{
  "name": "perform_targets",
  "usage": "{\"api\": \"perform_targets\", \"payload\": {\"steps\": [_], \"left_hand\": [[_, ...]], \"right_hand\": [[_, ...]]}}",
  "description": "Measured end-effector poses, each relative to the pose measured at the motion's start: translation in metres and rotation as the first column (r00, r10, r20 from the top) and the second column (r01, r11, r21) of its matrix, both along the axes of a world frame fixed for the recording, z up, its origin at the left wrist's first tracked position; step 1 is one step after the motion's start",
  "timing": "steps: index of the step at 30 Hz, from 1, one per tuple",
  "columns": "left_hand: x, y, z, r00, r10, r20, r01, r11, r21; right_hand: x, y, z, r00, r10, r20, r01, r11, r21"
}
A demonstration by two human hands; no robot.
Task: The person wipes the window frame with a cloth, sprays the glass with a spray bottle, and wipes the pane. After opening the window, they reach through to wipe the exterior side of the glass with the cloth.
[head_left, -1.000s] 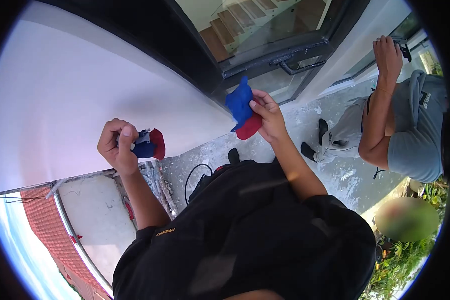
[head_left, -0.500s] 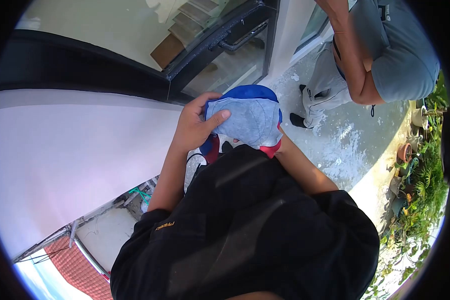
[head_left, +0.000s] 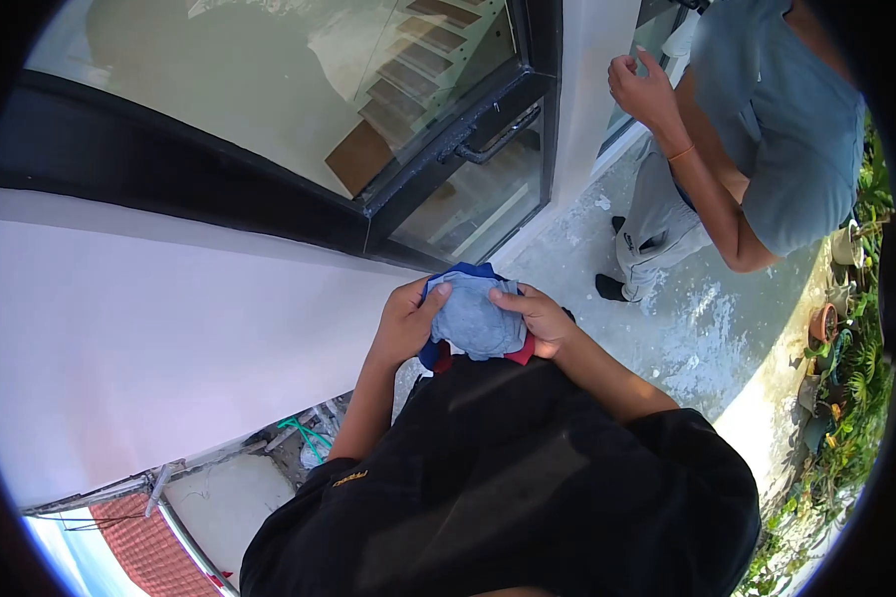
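In front of my chest I hold a bundle of folded cloths, with a light grey-blue cloth (head_left: 476, 318) on top. A dark blue fabric edge (head_left: 460, 270) shows along its far side, and red fabric (head_left: 521, 350) peeks out underneath at the right. My left hand (head_left: 404, 323) grips the bundle's left side, thumb on top. On the right side my right hand (head_left: 548, 320) grips it the same way, its thumb pressing the grey-blue surface. The fingers beneath are mostly hidden.
A glass door with a black frame and handle (head_left: 498, 137) stands ahead, beside a pale wall (head_left: 169, 328). Another person in a grey shirt (head_left: 796, 149) stands at the right on the concrete floor (head_left: 682, 323). Potted plants (head_left: 823, 323) line the far right.
My right hand has come up from below onto the right side of the bundle, which now looks smaller and more bunched. The other person's forearm and hand have lowered into view.
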State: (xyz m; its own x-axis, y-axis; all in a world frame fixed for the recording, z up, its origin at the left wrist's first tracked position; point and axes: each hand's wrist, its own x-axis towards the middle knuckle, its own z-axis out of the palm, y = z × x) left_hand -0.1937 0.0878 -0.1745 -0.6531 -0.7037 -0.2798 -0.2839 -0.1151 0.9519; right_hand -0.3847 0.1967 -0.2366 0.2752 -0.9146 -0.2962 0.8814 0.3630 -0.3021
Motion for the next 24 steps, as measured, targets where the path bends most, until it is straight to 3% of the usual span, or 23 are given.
{"api": "perform_targets", "payload": {"steps": [2,4,5,6,8,10,12,14,15,16,18,19,20,24], "left_hand": [[0.007,0.000,0.000,0.997,0.028,0.072,-0.024,0.998,-0.061],[0.025,0.001,-0.002,0.983,0.052,0.178,-0.028,0.991,-0.134],[0.028,0.001,-0.009,0.980,0.142,0.140,-0.113,0.973,-0.200],[0.043,-0.009,-0.024,0.973,0.136,0.189,-0.084,0.963,-0.258],[0.056,-0.007,-0.007,0.953,0.218,0.211,-0.171,0.961,-0.219],[0.079,-0.013,0.010,0.950,0.236,0.203,-0.199,0.962,-0.189],[0.105,-0.017,0.042,0.967,0.222,0.128,-0.203,0.968,-0.145],[0.136,-0.018,0.089,0.985,0.171,0.023,-0.163,0.967,-0.197],[0.152,-0.020,0.106,0.969,0.131,-0.209,-0.167,0.972,-0.164],[0.166,-0.023,0.119,0.895,0.090,-0.436,-0.164,0.977,-0.135],[0.188,-0.033,0.144,0.725,-0.081,-0.684,-0.102,0.969,-0.223],[0.191,-0.041,0.151,0.660,-0.198,-0.725,-0.059,0.948,-0.313],[0.193,-0.049,0.159,0.588,-0.314,-0.746,-0.029,0.913,-0.407],[0.189,-0.081,0.163,0.561,-0.252,-0.789,-0.099,0.925,-0.366]], "right_hand": [[0.000,-0.001,0.006,0.994,0.074,-0.080,-0.067,0.994,0.086],[0.006,-0.003,0.005,0.995,0.052,-0.089,-0.048,0.998,0.044],[0.007,-0.006,0.008,0.988,0.024,-0.153,-0.015,0.998,0.056],[0.007,-0.011,0.008,0.977,-0.007,-0.211,0.022,0.998,0.066],[-0.004,-0.020,0.011,0.979,-0.061,-0.196,0.063,0.998,0.004],[-0.036,-0.041,0.042,0.885,-0.375,-0.276,0.349,0.927,-0.139],[-0.079,-0.054,0.077,0.657,-0.636,-0.406,0.537,0.772,-0.340],[-0.118,-0.083,0.111,0.257,-0.839,-0.480,0.594,0.529,-0.606],[-0.131,-0.100,0.120,0.025,-0.900,-0.435,0.568,0.371,-0.735],[-0.139,-0.113,0.127,-0.146,-0.892,-0.427,0.464,0.320,-0.826],[-0.151,-0.144,0.139,-0.462,-0.831,-0.311,0.211,0.238,-0.948],[-0.157,-0.165,0.129,-0.403,-0.885,-0.233,0.061,0.228,-0.972],[-0.163,-0.182,0.121,-0.461,-0.859,-0.220,0.000,0.248,-0.969],[-0.180,-0.235,0.101,-0.680,-0.727,-0.097,-0.151,0.269,-0.951]]}}
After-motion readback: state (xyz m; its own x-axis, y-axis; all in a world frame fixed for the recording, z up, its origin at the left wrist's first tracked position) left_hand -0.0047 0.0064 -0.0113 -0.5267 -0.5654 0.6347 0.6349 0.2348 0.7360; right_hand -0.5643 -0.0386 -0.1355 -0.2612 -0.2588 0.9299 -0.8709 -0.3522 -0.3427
